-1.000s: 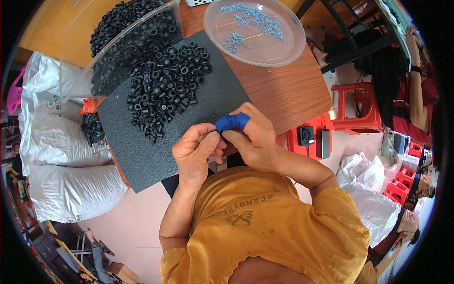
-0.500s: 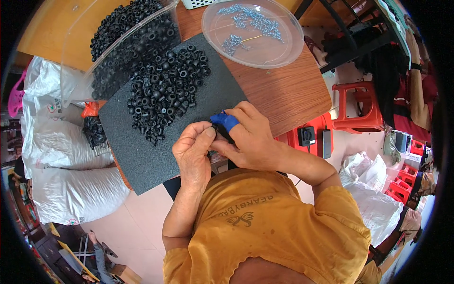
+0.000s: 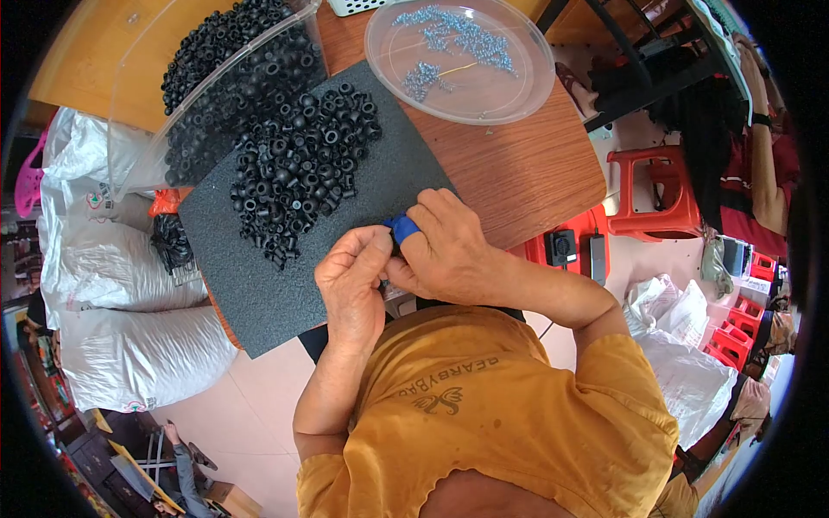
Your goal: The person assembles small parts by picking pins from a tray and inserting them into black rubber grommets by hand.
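My left hand point(image 3: 352, 269) and my right hand point(image 3: 444, 246) meet at the near edge of a dark grey mat point(image 3: 268, 298). Between their fingertips is a small black part point(image 3: 396, 249), mostly hidden by the fingers. The left thumb and forefinger pinch it. Blue tape point(image 3: 403, 229) wraps a finger of my right hand, whose fingers curl in around the same part. Beyond the hands, a heap of small black rubber-like caps point(image 3: 298, 164) lies on the mat. More of these fill a clear plastic bin point(image 3: 321, 43) tipped toward the heap.
A round clear tray point(image 3: 484, 108) with small bluish metal pieces stands at the table's far side. Stuffed white sacks point(image 3: 142, 354) line the left. To the right are a red stool point(image 3: 652, 226), an object with black adapters on red, and another person's arm point(image 3: 764, 186).
My right hand has shifted slightly left and closed in on the left hand, covering more of the black part. The left hand has hardly moved.
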`<act>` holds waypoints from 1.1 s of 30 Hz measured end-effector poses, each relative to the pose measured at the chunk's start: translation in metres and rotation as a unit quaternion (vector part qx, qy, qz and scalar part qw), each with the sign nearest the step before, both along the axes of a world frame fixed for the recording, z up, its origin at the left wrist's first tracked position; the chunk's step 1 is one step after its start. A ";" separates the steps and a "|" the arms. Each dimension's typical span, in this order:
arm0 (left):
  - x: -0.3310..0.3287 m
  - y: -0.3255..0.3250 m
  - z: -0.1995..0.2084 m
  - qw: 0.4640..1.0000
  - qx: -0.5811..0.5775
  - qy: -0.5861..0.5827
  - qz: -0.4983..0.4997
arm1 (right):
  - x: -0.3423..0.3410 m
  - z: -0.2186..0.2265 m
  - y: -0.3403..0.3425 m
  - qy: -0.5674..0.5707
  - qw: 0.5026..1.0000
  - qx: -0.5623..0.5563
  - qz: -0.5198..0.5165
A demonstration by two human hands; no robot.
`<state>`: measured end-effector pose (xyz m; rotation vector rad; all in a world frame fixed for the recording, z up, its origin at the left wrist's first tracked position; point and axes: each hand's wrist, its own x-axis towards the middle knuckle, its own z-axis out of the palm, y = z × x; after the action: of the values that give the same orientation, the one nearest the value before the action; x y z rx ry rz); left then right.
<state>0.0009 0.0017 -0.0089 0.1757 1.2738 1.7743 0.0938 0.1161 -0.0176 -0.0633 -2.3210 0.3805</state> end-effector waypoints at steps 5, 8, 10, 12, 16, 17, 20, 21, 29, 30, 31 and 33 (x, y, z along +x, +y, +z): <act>-0.003 -0.002 0.011 0.999 -0.003 -0.013 -0.051 | 0.002 -0.003 0.005 0.007 1.000 -0.008 0.002; -0.006 -0.003 0.014 0.995 -0.026 -0.005 -0.095 | 0.000 -0.008 0.006 0.020 1.000 -0.004 -0.002; -0.007 -0.004 0.013 0.993 -0.038 0.000 -0.107 | -0.001 -0.008 0.005 0.011 1.000 -0.007 0.003; -0.006 -0.005 0.008 0.995 -0.020 0.019 -0.095 | -0.001 -0.007 0.006 0.007 1.000 0.004 0.014; -0.003 -0.006 0.003 0.995 -0.012 0.039 -0.093 | 0.000 -0.003 0.007 0.005 0.999 0.034 0.042; -0.003 -0.006 0.001 0.993 -0.006 0.062 -0.096 | -0.001 -0.005 0.007 0.004 0.999 0.034 0.042; -0.002 -0.006 -0.002 0.992 -0.002 0.087 -0.096 | -0.002 -0.010 0.009 0.010 0.998 0.049 0.049; -0.002 -0.005 -0.002 0.992 -0.003 0.088 -0.093 | -0.001 -0.009 0.010 0.003 0.997 0.055 0.055; -0.010 -0.005 -0.003 0.984 0.001 0.113 -0.140 | 0.001 -0.001 0.015 -0.059 0.987 0.103 0.108; -0.010 -0.006 -0.002 0.982 0.002 0.121 -0.144 | 0.002 0.001 0.014 -0.051 0.987 0.101 0.117; -0.009 -0.005 -0.002 0.981 0.008 0.124 -0.146 | 0.002 0.002 0.017 -0.044 0.986 0.102 0.123; -0.007 -0.004 0.000 0.982 -0.038 0.114 -0.144 | -0.001 -0.006 0.018 -0.018 0.990 0.096 0.101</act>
<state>-0.0057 -0.0019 -0.0085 0.5063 1.3974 1.4849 0.0930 0.1342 -0.0240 0.2632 -2.3955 0.2561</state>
